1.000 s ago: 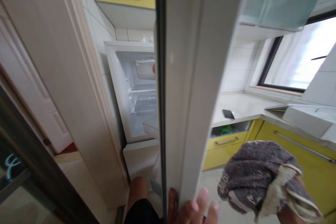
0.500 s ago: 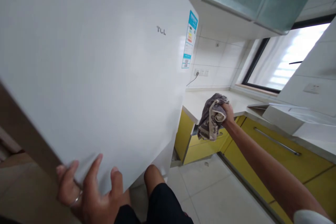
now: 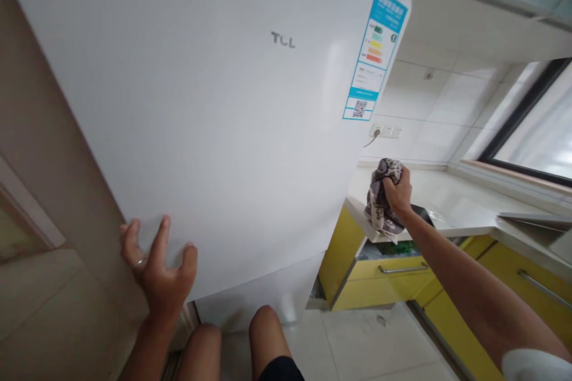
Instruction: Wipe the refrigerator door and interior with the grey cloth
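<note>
White fridge door (image 3: 214, 131) blocking left, countertop (image 3: 447, 202) (right side) open beyond

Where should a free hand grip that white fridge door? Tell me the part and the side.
Grip the fridge door at its lower left corner, from the left, where the left hand presses. The face is flat and handle-free, so probably only the edge offers purchase.

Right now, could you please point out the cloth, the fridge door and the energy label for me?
cloth (image 3: 379, 205), head view, on its hanging bunched part below the right hand.
fridge door (image 3: 223, 131), head view, on its bare white front.
energy label (image 3: 374, 53), head view, on its middle.
</note>
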The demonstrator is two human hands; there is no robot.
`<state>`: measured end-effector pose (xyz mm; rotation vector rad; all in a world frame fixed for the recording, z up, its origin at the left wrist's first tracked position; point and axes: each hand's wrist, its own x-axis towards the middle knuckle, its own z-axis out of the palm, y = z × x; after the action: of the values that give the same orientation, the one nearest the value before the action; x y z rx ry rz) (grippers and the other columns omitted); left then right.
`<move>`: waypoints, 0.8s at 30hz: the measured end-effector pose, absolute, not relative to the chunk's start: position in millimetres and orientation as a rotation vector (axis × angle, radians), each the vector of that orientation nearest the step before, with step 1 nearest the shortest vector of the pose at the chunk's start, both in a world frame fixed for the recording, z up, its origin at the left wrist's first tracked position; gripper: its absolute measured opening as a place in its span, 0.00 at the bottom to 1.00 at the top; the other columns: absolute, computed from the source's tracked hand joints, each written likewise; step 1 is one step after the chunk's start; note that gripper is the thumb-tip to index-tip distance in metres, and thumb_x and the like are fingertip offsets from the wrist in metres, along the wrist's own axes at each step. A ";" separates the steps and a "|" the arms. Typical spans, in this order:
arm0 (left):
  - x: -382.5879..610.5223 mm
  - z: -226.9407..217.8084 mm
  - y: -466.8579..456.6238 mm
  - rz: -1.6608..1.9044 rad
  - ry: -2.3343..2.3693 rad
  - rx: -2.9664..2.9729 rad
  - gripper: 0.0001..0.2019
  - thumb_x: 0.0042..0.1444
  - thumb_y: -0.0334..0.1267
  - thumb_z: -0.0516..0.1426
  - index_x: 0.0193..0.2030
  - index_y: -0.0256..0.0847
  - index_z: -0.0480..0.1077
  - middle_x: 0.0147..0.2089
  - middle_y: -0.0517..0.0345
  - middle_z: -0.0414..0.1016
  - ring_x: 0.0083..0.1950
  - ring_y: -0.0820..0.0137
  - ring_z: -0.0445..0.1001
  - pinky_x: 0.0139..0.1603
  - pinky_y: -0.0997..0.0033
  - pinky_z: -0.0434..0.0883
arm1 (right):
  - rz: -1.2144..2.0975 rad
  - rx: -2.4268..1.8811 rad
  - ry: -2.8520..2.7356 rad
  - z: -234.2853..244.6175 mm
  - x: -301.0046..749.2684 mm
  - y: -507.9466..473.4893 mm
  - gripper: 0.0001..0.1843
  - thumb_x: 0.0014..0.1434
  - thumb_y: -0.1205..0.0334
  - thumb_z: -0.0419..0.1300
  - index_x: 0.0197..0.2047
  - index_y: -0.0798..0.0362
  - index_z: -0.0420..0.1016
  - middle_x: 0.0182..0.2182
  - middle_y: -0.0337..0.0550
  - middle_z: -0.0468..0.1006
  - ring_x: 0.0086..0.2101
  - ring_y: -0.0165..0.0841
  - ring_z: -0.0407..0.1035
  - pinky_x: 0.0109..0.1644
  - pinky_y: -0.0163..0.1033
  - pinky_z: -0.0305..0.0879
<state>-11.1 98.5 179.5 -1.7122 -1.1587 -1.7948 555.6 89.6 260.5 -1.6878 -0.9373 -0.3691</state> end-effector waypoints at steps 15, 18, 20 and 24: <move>31.8 162.2 159.8 -1.532 -1.649 -1.976 0.31 0.65 0.45 0.55 0.73 0.40 0.57 0.80 0.40 0.41 0.80 0.49 0.45 0.77 0.44 0.57 | -0.338 -2.417 -1.086 168.4 581.7 101.4 0.31 0.63 0.46 0.42 0.54 0.58 0.72 0.48 0.64 0.78 0.48 0.52 0.73 0.49 0.51 0.65; 33.5 156.6 165.7 -1.490 -1.618 -1.984 0.34 0.65 0.44 0.55 0.75 0.42 0.51 0.81 0.41 0.36 0.80 0.49 0.40 0.77 0.42 0.55 | -0.324 -2.481 -1.069 170.5 580.1 102.8 0.33 0.63 0.45 0.41 0.55 0.59 0.71 0.48 0.65 0.78 0.48 0.53 0.73 0.48 0.51 0.65; 31.2 154.2 166.4 -1.464 -1.605 -2.011 0.34 0.65 0.44 0.55 0.75 0.40 0.49 0.81 0.39 0.34 0.81 0.49 0.38 0.77 0.43 0.55 | -0.318 -2.516 -1.086 170.5 578.7 103.7 0.34 0.63 0.45 0.40 0.56 0.61 0.71 0.47 0.66 0.78 0.47 0.54 0.73 0.48 0.52 0.66; 22.7 156.4 162.6 -1.358 -1.628 -2.099 0.35 0.66 0.43 0.53 0.76 0.37 0.47 0.81 0.36 0.32 0.81 0.52 0.34 0.78 0.44 0.54 | -0.365 -2.534 -1.249 170.7 579.3 108.0 0.35 0.63 0.46 0.40 0.56 0.64 0.71 0.48 0.70 0.77 0.49 0.58 0.73 0.51 0.55 0.66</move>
<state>22.7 162.6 156.4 -2.0985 -1.6278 -1.3579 579.3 108.0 170.7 -2.5341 -1.2488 -0.3645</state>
